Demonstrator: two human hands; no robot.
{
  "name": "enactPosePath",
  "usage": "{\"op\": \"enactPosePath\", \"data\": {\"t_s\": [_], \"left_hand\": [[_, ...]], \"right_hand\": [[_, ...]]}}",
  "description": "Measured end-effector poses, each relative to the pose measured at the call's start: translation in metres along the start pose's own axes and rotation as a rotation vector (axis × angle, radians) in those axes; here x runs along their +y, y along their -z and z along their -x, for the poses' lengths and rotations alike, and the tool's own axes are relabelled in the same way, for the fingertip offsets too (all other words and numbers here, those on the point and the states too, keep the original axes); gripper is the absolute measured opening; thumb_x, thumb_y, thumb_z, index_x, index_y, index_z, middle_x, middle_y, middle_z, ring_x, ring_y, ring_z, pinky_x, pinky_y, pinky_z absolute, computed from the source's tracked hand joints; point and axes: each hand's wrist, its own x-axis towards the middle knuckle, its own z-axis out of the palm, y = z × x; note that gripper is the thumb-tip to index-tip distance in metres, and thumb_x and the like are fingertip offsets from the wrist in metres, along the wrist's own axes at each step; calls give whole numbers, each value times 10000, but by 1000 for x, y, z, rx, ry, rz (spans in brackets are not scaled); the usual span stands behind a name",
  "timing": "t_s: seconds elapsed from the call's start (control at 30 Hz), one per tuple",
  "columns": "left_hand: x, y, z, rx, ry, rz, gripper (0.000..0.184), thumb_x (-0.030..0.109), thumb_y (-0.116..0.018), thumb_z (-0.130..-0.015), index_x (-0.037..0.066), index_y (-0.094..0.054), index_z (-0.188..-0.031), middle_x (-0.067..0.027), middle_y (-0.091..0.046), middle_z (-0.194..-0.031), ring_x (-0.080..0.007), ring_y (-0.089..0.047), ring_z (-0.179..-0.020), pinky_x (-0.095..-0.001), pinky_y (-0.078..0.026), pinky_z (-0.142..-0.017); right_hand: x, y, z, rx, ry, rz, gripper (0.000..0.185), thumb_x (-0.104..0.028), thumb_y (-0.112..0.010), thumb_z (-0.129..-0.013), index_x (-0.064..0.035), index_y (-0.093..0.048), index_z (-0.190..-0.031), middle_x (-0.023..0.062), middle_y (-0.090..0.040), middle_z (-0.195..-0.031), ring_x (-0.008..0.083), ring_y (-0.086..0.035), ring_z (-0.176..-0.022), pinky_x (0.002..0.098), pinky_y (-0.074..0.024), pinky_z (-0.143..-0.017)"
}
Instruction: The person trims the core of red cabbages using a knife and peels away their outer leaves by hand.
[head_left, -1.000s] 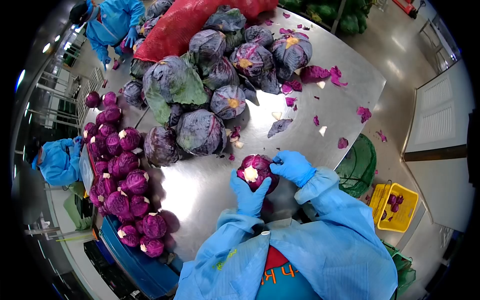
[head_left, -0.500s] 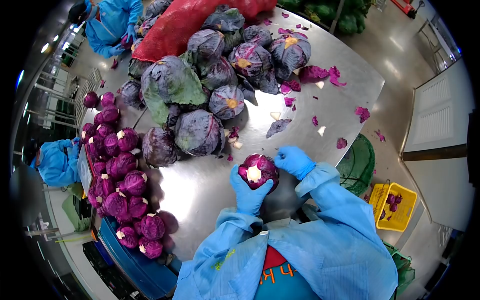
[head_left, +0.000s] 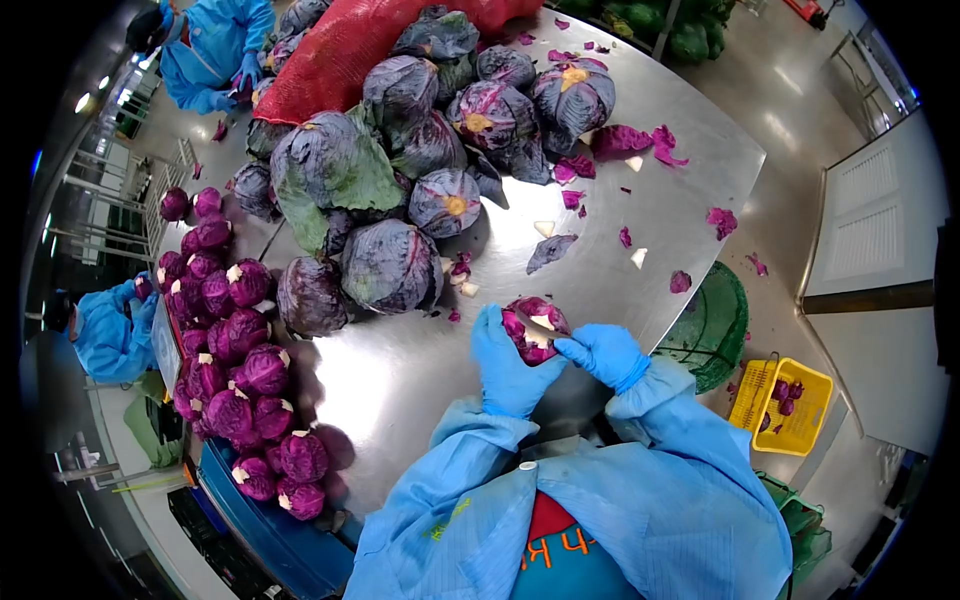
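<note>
Cradling the purple cabbage [head_left: 537,308], left hand [head_left: 512,368] wraps its fingers round it; right hand [head_left: 604,355] clamps a knife [head_left: 538,326] at its stem, steel table [head_left: 600,272] beneath both, yellow crate [head_left: 786,438] floor-level, right of the fingers.

Held cabbage [head_left: 549,311]: round, shiny and purple, with its white cut stem facing up; tipped a little in the left hand [head_left: 508,362], above the metal table [head_left: 400,390].
Knife [head_left: 537,327]: thin blade, slanting over the white stem; its handle is hidden in the right hand [head_left: 603,354].
Peeled cabbages [head_left: 240,332]: bright purple balls with pale stem ends, bunched at the table's left side.
Leafy cabbages [head_left: 390,266]: big, dull purple, piled past the hands.
</note>
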Motion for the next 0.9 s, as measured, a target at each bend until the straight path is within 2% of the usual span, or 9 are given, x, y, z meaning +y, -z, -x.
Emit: {"op": "enactPosePath", "data": {"t_s": [0.1, 0.2, 0.3, 0.4, 0.5, 0.6, 0.7, 0.8, 0.9], "left_hand": [[6, 2, -7, -40, 3, -27, 1180, 407, -889, -562, -44, -247, -1444, -271, -330, -1416, -409, -327, -1317, -481, -285, -1109], [16, 0, -10, -44, 18, -53, 1187, 400, -890, -552, -55, -251, -1443, -275, -333, -1418, -416, -326, -1319, -480, -279, -1114], [21, -1, -14, -38, 61, -76, 1182, 391, -892, -545, -60, -263, -1438, -279, -335, -1418, -423, -328, -1314, -484, -282, -1109], [22, -2, -19, -49, 82, -88, 1179, 389, -891, -543, -62, -268, -1436, -285, -333, -1422, -431, -331, -1310, -490, -290, -1100], [25, -6, -24, -44, 83, -105, 1179, 396, -890, -545, -66, -270, -1435, -292, -337, -1420, -435, -336, -1305, -491, -296, -1094], [28, -6, -26, -52, 79, -150, 1174, 411, -889, -546, -70, -280, -1428, -296, -349, -1410, -436, -351, -1291, -489, -299, -1092], [29, -6, -29, -45, 75, -152, 1162, 424, -888, -544, -74, -300, -1415, -297, -368, -1397, -436, -369, -1277, -492, -300, -1090], [30, -2, -28, -54, 63, -121, 1157, 435, -888, -540, -76, -313, -1405, -298, -381, -1388, -435, -378, -1274, -501, -301, -1086], [28, -1, -28, -62, 8, -113, 1146, 429, -885, -542, -73, -318, -1401, -297, -393, -1378, -438, -381, -1272, -514, -304, -1079]], "right_hand": [[11, 14, -18, -188, -42, -78, 644, -664, -432, -911, -95, -706, -787, 150, -664, -746, 373, -633, -713, 450, -508, -667], [26, 14, -33, -239, -18, -119, 688, -679, -396, -917, -85, -706, -763, 147, -667, -730, 361, -639, -706, 446, -508, -683], [14, 11, -34, -125, -68, -1, 724, -694, -365, -919, -80, -704, -736, 148, -658, -704, 353, -642, -703, 438, -509, -687], [-6, 24, -32, -286, -308, -179, 713, -680, -356, -927, -79, -703, -762, 172, -660, -737, 381, -634, -717, 446, -505, -706], [-1, 21, -34, -179, -224, -42, 689, -658, -361, -938, -76, -708, -809, 179, -661, -757, 394, -629, -721, 440, -500, -726], [11, 3, -34, 56, -193, 237, 667, -635, -384, -945, -57, -696, -832, 179, -662, -773, 397, -629, -730, 453, -492, -723], [20, -9, -33, 179, -123, -154, 618, -602, -443, -943, -48, -695, -841, 179, -658, -771, 392, -623, -720, 450, -493, -680], [13, -3, -25, 49, -268, -477, 559, -560, -525, -927, -35, -698, -845, 181, -654, -756, 341, -634, -710, 408, -499, -681], [13, -4, -19, 93, -260, -242, 520, -537, -584, -906, -40, -706, -1000, 181, -655, -807, 243, -639, -754, 341, -501, -730]]}}
